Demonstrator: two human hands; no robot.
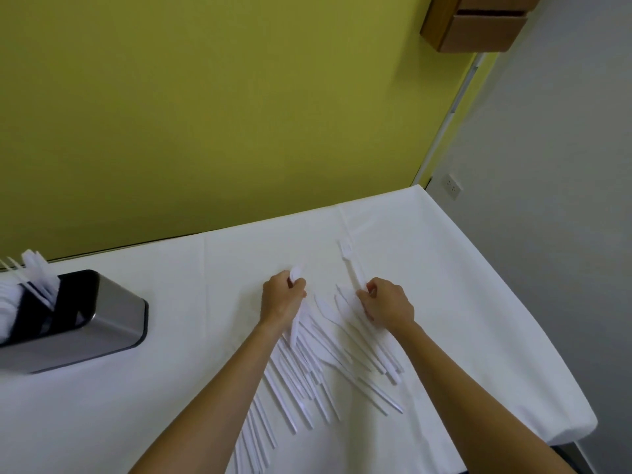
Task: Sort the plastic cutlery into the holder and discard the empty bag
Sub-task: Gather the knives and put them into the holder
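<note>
A heap of white plastic cutlery (pixel 318 364) lies spread on the white tablecloth (pixel 171 302) between my forearms. My left hand (pixel 282 299) is closed around a few white plastic knives (pixel 294 331); their tips stick out above my fingers and the handles hang below my palm. At the heap's far right side my right hand (pixel 388 304) pinches the handle of a white plastic fork (pixel 349 265), whose tines point away from me. A grey metal cutlery holder (pixel 113 313) with a dark inside stands at the left, with white forks and knives (pixel 36 277) upright in it. No bag is in view.
The table backs onto a yellow-green wall (pixel 239 114). Its right edge (pixel 533 319) drops off toward a grey wall with a socket (pixel 453 187). A brown cardboard box (pixel 478 22) is at the top right.
</note>
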